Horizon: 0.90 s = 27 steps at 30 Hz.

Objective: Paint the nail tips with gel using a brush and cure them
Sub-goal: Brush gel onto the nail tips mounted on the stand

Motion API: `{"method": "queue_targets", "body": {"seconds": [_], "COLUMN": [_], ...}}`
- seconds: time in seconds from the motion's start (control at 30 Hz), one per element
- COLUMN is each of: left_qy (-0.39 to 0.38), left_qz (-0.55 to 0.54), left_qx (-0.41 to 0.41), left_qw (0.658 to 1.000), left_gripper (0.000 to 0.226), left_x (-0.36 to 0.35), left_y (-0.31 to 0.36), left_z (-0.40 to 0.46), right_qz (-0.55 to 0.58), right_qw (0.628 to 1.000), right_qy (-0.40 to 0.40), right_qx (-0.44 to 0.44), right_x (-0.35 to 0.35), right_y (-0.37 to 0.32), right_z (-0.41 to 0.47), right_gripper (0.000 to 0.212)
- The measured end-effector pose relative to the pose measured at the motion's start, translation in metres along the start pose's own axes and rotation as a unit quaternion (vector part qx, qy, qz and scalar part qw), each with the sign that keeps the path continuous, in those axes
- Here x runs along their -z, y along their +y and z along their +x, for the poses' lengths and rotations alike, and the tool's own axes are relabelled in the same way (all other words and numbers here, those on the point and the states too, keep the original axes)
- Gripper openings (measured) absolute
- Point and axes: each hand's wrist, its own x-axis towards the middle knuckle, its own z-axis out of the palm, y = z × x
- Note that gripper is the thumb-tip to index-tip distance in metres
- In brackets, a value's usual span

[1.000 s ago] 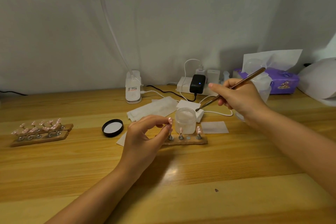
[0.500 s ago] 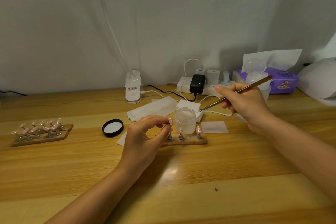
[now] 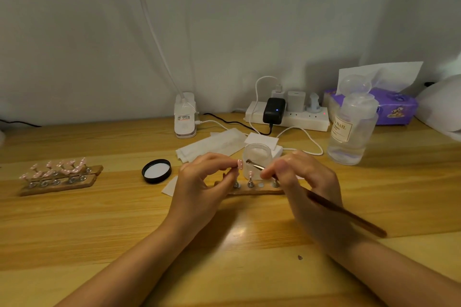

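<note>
Right hand move: right hand (image 3: 303, 182) has come down and toward the body from over the gel jar (image 3: 257, 157), and now sits just beside the left hand (image 3: 202, 187).
Brush: brush (image 3: 321, 203) pinched near its ferrule between thumb and fingers; handle now trails back past the wrist, where before it pointed up and away.
Bristles: almost touching the nail tip (image 3: 240, 164); contact cannot be told.
Left hand: unmoved, fingertips pinching the pink nail tip upright above the near holder (image 3: 252, 190).
Meaning: loading appears done, and painting of this tip is likely about to begin; curing not yet done.
Newly uncovered: clear bottle (image 3: 351, 129) beyond the right hand.
Unchanged: black lid (image 3: 156, 171) and far holder (image 3: 59, 177), both out past the left hand.
</note>
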Motion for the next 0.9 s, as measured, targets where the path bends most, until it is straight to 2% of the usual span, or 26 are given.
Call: {"method": "queue_targets", "body": {"seconds": [0.07, 0.2, 0.33, 0.5, 0.73, 0.9], "left_qy": [-0.002, -0.001, 0.007, 0.007, 0.002, 0.003], "left_qz": [0.005, 0.011, 0.009, 0.012, 0.009, 0.010], "left_qx": [0.013, 0.023, 0.028, 0.030, 0.036, 0.038], "left_qw": [1.000, 1.000, 1.000, 0.999, 0.999, 0.999], "left_gripper": [0.029, 0.025, 0.025, 0.026, 0.025, 0.028], "left_x": [-0.0007, -0.0027, -0.0027, -0.0029, -0.0027, -0.0027], "left_y": [0.0002, -0.0005, -0.0006, -0.0002, 0.0000, 0.0001], "left_z": [-0.0005, -0.0012, -0.0013, -0.0016, -0.0011, -0.0015], "right_qz": [-0.010, -0.023, -0.006, -0.016, 0.013, -0.027], "right_qw": [1.000, 0.999, 0.999, 0.999, 1.000, 1.000], "right_qy": [0.007, -0.005, 0.003, 0.011, 0.021, -0.001], "right_qx": [0.019, 0.034, 0.035, 0.030, 0.003, 0.016], "right_x": [-0.0019, -0.0057, -0.0039, -0.0051, -0.0030, -0.0070], "right_y": [0.0001, 0.0036, 0.0057, 0.0033, 0.0054, 0.0021], "right_z": [0.0011, 0.0002, -0.0044, -0.0012, -0.0050, 0.0002], "right_gripper": [0.042, 0.045, 0.058, 0.043, 0.038, 0.042]}}
